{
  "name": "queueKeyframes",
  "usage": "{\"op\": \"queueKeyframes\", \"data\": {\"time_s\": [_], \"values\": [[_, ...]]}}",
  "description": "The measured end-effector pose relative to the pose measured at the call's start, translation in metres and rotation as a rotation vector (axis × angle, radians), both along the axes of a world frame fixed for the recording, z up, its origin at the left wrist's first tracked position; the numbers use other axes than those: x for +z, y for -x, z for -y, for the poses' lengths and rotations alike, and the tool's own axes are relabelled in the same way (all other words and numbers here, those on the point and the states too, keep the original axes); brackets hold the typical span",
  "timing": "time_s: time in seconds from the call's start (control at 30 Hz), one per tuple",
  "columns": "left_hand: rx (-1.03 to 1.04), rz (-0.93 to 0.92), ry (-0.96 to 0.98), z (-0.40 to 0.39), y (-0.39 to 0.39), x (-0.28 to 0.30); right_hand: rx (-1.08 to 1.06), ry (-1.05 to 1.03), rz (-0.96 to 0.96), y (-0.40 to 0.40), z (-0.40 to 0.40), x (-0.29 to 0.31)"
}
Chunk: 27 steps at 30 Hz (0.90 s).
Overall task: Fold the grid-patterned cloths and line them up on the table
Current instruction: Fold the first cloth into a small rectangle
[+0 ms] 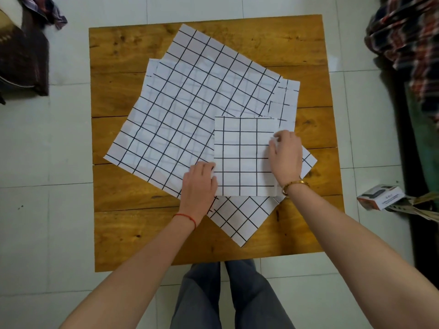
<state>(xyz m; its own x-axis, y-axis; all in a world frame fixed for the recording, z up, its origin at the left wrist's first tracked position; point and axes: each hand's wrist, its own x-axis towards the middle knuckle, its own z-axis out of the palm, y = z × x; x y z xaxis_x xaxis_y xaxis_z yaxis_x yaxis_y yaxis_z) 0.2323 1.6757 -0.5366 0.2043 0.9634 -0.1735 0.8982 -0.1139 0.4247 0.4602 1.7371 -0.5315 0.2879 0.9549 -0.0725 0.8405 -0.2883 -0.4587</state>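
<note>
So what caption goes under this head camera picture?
Left hand and right hand hold a folded grid cloth atop unfolded cloths on a wooden table.

On spread cloths (190, 103), folded cloth (242, 157): left hand (199, 184) grips left edge, right hand (286, 155) pinches right edge.

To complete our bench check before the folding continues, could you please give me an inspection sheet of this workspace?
Surface: wooden table, plank top.
Job's things: folded cloth lying on a skewed pile of unfolded cloths.
Clutter: nothing seen.
Grippers: left hand grips the folded cloth's left edge; right hand pinches its right edge.
Cables: nothing seen.
Surroundings: tiled floor, small box, plaid clothes.
</note>
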Motion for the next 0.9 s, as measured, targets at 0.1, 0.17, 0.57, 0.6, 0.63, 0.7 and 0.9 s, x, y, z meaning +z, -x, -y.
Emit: {"op": "queueKeyframes", "data": {"time_s": [0.1, 0.17, 0.57, 0.6, 0.63, 0.7, 0.9], "values": [[0.300, 0.159, 0.139, -0.024, -0.010, 0.002, -0.260, 0.060, -0.115, -0.011, 0.013, -0.005], [0.421, 0.211, 0.227, -0.036, -0.015, 0.000, -0.339, 0.125, -0.186, -0.015, 0.018, -0.007], [0.665, 0.397, 0.470, -0.061, -0.020, 0.001, -0.440, 0.298, -0.499, -0.010, 0.017, -0.007], [0.678, 0.417, 0.469, -0.061, -0.019, 0.002, -0.438, 0.298, -0.504, -0.010, 0.017, -0.006], [0.688, 0.442, 0.470, -0.061, -0.018, 0.003, -0.435, 0.296, -0.513, -0.010, 0.017, -0.005], [0.706, 0.507, 0.481, -0.062, -0.013, 0.002, -0.427, 0.285, -0.537, -0.011, 0.016, -0.004], [0.739, 0.648, 0.591, -0.066, 0.003, 0.000, -0.421, 0.307, -0.776, -0.015, 0.015, -0.001]]}}
